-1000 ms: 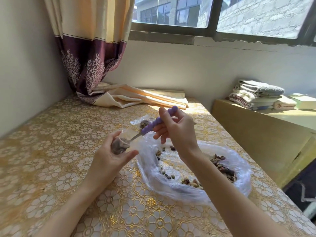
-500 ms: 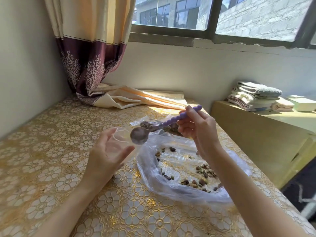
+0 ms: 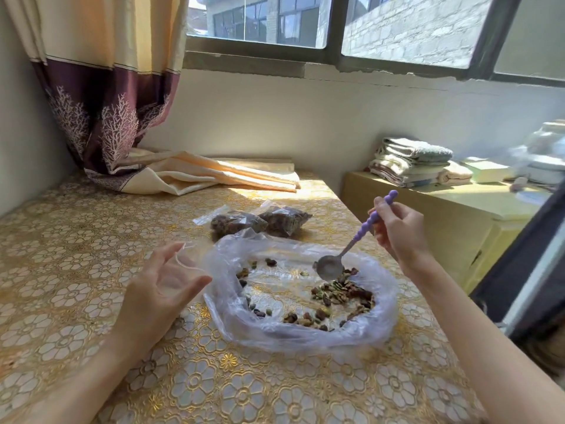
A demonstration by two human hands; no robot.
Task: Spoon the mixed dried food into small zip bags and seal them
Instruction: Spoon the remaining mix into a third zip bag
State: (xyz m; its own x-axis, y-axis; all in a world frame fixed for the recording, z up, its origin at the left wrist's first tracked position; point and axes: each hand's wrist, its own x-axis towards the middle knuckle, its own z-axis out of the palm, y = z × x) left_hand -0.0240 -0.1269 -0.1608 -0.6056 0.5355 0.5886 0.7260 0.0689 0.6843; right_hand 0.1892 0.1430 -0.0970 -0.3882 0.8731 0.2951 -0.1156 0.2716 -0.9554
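Observation:
My left hand holds a small clear zip bag upright between thumb and fingers, just left of the big plastic bag; whether anything is in it I cannot tell. The big clear plastic bag lies spread open on the table with mixed dried food scattered inside, mostly on its right side. My right hand grips a purple-handled metal spoon. Its bowl is lowered just over the pile of food. Two filled zip bags lie behind the big bag.
The table carries a gold floral cloth; its right edge runs close to my right arm. A curtain with its hem bunched on the table hangs at the back left. Folded towels sit on a yellow cabinet to the right.
My right hand has drawn the spoon out of the small zip bag and swung it right and down into the big bag. My left hand has stayed in place with the small bag.

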